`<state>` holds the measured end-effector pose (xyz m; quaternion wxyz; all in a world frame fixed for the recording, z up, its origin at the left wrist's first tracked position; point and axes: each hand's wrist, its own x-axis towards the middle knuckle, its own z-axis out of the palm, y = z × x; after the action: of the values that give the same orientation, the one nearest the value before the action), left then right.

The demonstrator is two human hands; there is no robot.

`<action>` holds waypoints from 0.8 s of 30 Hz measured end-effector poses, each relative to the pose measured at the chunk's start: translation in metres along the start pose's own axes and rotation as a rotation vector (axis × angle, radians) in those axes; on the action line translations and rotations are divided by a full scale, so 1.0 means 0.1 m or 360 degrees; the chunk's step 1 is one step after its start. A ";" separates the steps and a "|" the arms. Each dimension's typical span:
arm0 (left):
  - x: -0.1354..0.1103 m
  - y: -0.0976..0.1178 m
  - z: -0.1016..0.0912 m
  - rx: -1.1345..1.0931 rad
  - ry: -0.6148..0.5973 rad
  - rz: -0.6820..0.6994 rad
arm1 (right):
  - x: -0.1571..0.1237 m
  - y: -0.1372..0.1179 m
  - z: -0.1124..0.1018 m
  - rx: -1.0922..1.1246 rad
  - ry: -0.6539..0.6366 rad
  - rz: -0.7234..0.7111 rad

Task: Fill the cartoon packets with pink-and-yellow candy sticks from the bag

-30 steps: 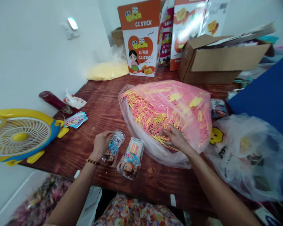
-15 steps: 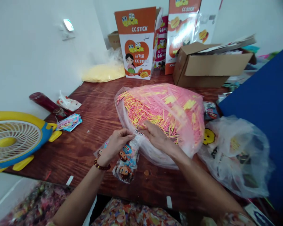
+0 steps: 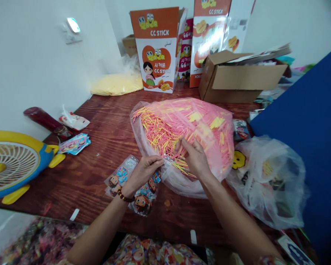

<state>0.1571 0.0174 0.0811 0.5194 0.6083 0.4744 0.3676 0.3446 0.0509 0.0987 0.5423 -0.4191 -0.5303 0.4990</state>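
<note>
My left hand (image 3: 146, 171) pinches the top of a clear plastic packet (image 3: 142, 203) printed with cartoon faces, which hangs down under the hand onto the table. A second clear printed packet (image 3: 120, 176) lies flat to its left. My right hand (image 3: 194, 156) is over the open mouth of a large clear bag (image 3: 179, 187), its fingers curled together among thin pink and yellow sticks (image 3: 160, 129). What those fingers hold, if anything, is too small to make out. A beaded bracelet circles my left wrist.
A yellow and blue fan (image 3: 15, 162), a dark red bottle (image 3: 45, 119) and printed cards (image 3: 74, 143) are at left. Cartons (image 3: 156, 51) and an open brown box (image 3: 245, 79) stand behind. A white plastic bag (image 3: 270, 184) lies at right beside a blue panel (image 3: 300, 110).
My right hand has left the packet's top and moved right and slightly away, over the sticks. My left hand still pinches the packet. The camera view has shifted slightly.
</note>
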 end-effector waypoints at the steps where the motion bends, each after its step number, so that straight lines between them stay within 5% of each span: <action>1: 0.00 0.00 0.03 -0.0015 0.0002 0.0009 | 0.00 -0.01 0.03 0.0101 0.0092 -0.0004; 10: 0.05 0.09 0.18 -0.0083 0.0066 0.0077 | -0.07 -0.09 0.34 0.0361 0.0298 -0.0091; 24: 0.09 0.05 0.24 -0.0199 0.0171 0.0140 | -0.29 -0.08 0.28 0.0133 0.0211 0.0011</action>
<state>0.1829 0.0194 0.0809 0.5135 0.5745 0.4504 0.4510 0.3191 0.0191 0.1046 0.5917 -0.4300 -0.4704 0.4937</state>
